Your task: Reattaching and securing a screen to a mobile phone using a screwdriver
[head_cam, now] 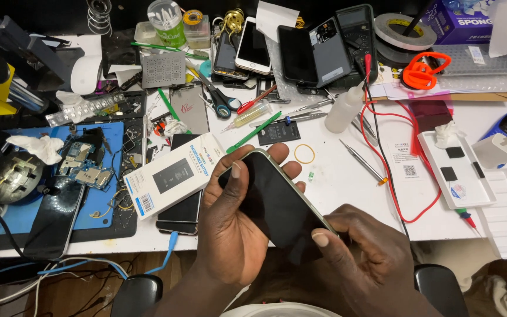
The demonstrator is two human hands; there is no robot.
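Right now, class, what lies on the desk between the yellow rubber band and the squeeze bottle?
In the head view, a loose metal screwdriver lies slanted between the rubber band and the bottle; otherwise bare white desk.

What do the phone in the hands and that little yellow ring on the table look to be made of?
Phone: glossy dark glass front that throws reflections, with a pale rim, probably metal. Yellow ring: thin, slightly uneven loop, likely a rubber band.

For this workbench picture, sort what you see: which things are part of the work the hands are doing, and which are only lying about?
In hand:
smartphone, dark screen up
left hand, cradling it
right hand, gripping its lower corner

Lying about:
white battery box
yellow rubber band
squeeze bottle
red test lead
circuit boards on the blue mat
scissors
orange suction tool
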